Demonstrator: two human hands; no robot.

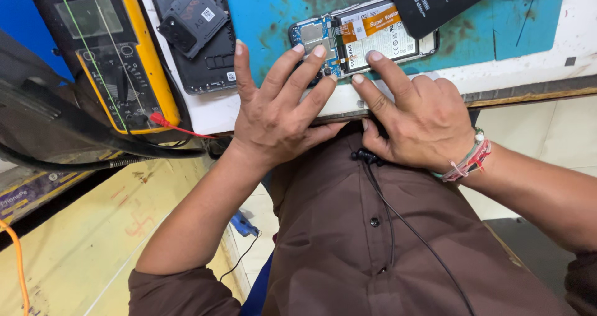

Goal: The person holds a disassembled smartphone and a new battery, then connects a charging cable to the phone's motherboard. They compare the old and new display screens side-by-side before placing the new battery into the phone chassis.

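Both hands lie spread on the opened smartphone with its blue circuit board and white-labelled battery exposed, which sits at the table's near edge, at twelve o'clock from the person. The left hand presses open fingertips on the board end; the right hand, also open, touches the battery's lower edge. A hard push could likely crack the board or tip the phone off the edge. One yellow multimeter lies at ten o'clock, one black back cover beside it, one black power bank at one o'clock.

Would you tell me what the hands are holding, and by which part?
Nothing is gripped. The left hand and right hand press fingertips on the near edge of the opened phone, flat on the mat.
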